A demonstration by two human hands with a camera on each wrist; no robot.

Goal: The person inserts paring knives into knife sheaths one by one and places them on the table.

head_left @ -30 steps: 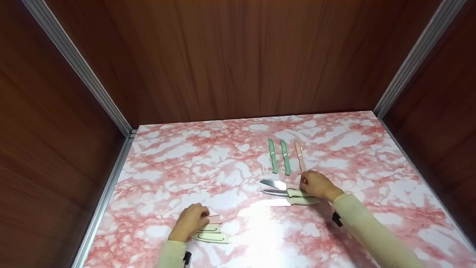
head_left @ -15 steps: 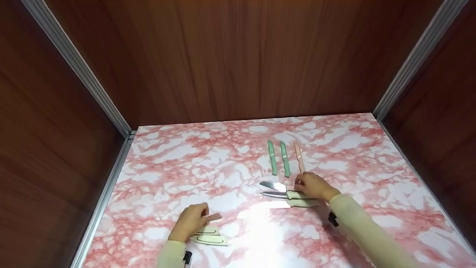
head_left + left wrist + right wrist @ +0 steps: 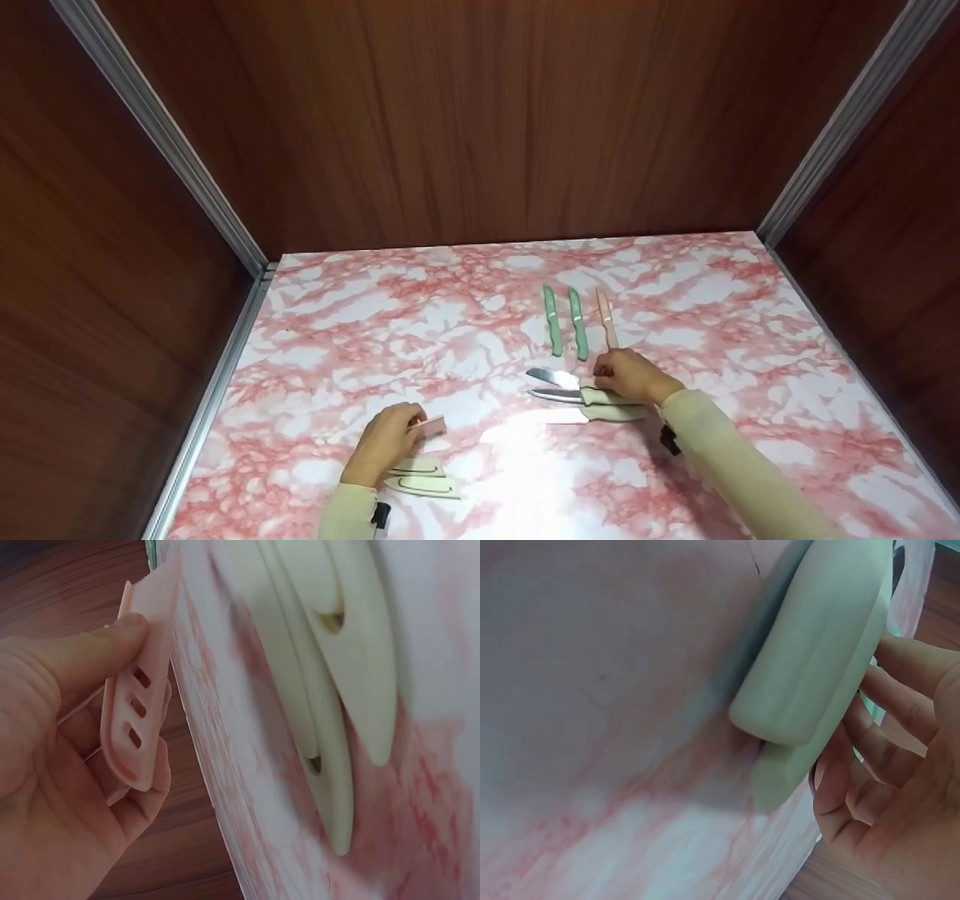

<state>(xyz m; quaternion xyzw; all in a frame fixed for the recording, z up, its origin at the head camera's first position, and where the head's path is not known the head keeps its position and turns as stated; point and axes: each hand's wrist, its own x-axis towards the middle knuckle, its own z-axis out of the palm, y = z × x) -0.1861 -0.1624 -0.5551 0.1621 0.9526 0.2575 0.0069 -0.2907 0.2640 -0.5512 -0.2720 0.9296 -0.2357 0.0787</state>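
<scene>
My left hand [image 3: 382,444] pinches a pink knife sheath [image 3: 154,619] between thumb and fingers, raised off the table; slots show along it in the left wrist view. Beneath it lie two cream sheaths [image 3: 424,487] side by side. My right hand [image 3: 639,376] is curled at the handle end of a knife with a bare blade [image 3: 553,376]; the hand hides that handle. Right beside it are two bare-bladed knives with cream handles [image 3: 616,413], blades pointing left. In the right wrist view these handles [image 3: 825,637] partly cover my fingertips.
Behind my right hand two green knives [image 3: 553,322] and a pink knife [image 3: 604,315] lie in a row, tips toward the back. The pink marbled table [image 3: 360,330] is bounded by brown wood-grain panels [image 3: 480,127] at back and sides.
My left hand has lifted the pink sheath off the table from beside the cream ones. My right hand has shifted slightly left and stays at the bare-bladed knife.
</scene>
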